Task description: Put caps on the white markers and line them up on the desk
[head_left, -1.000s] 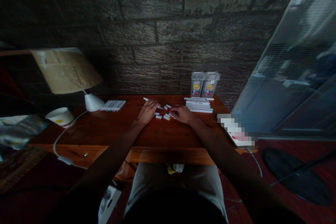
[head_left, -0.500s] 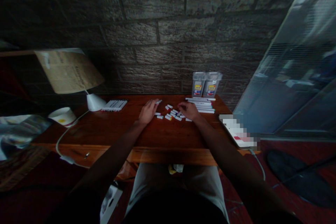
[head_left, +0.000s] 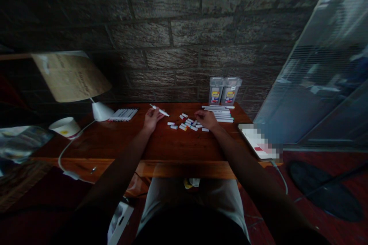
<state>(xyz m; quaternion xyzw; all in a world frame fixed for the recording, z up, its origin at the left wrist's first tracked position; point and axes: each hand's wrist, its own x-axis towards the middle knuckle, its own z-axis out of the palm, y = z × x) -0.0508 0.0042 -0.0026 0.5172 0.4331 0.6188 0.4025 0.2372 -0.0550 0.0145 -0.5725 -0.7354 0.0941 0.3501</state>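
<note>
My left hand point(head_left: 150, 119) is closed around a slim white marker point(head_left: 162, 112), held above the table with its tip slanting down to the right. On the wood to the right of this hand lies a loose cluster of short white marker caps point(head_left: 182, 126), some with coloured ends. At the cluster's right side, my right hand point(head_left: 207, 118) has its fingers curled and pinched together; whatever is between them is hidden. Just beyond that hand, several long white markers point(head_left: 225, 116) lie side by side. Another neat row of white markers point(head_left: 124, 114) lies at the left.
Two clear plastic cases point(head_left: 229, 91) stand against the brick wall behind the markers. A lamp point(head_left: 102, 111) and a white paper cup point(head_left: 65, 127) stand on the left, with a cable running over the table point(head_left: 172, 147). A white device point(head_left: 255, 141) lies at the right edge.
My left hand has moved left and lifted away from the caps, the marker now plainly visible in it. My right hand has stayed nearly in place.
</note>
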